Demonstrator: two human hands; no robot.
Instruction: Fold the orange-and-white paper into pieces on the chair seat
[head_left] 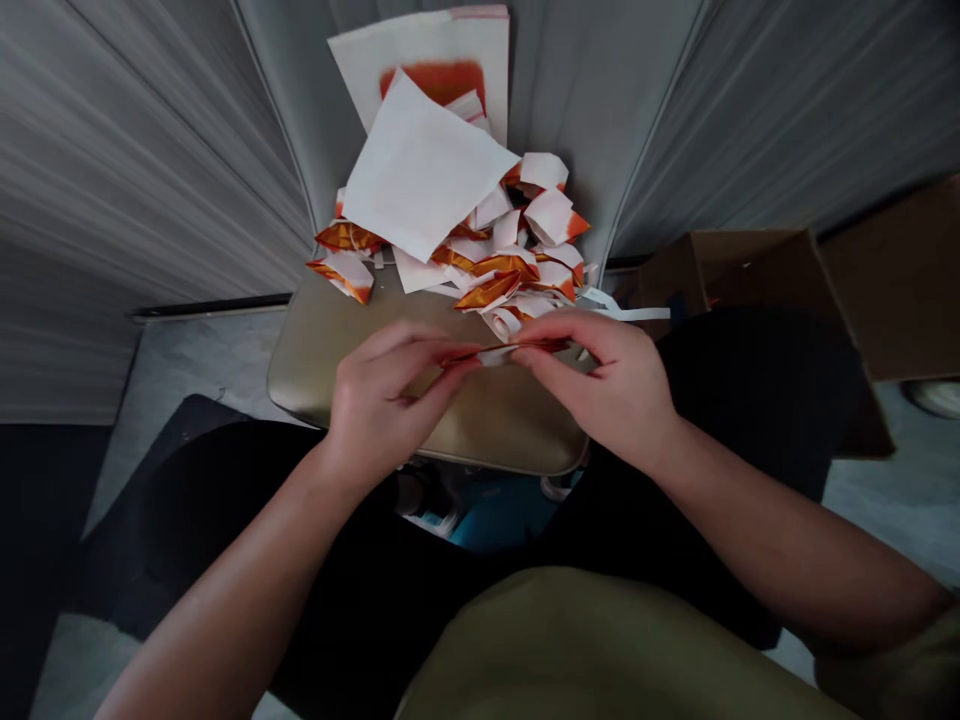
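My left hand (pixel 397 395) and my right hand (pixel 600 375) pinch a thin folded piece of orange-and-white paper (pixel 495 355) between them, just above the chair seat. Thumbs and fingertips grip its two ends, so parts of it are hidden. Right behind it lies a heap of folded orange-and-white paper pieces (pixel 491 290), some with shiny golden-orange faces. A white paper sheet (pixel 427 165) rests on top of the heap. Farther back, a larger white sheet with an orange patch (pixel 352 70) leans on the chair's backrest.
The chair (pixel 360 340) has a tan padded seat and stands between my knees. Grey curtains (pixel 150 150) hang on both sides. An open cardboard box (pixel 750 260) stands on the floor to the right. White paper strips (pixel 637 313) stick out at the seat's right edge.
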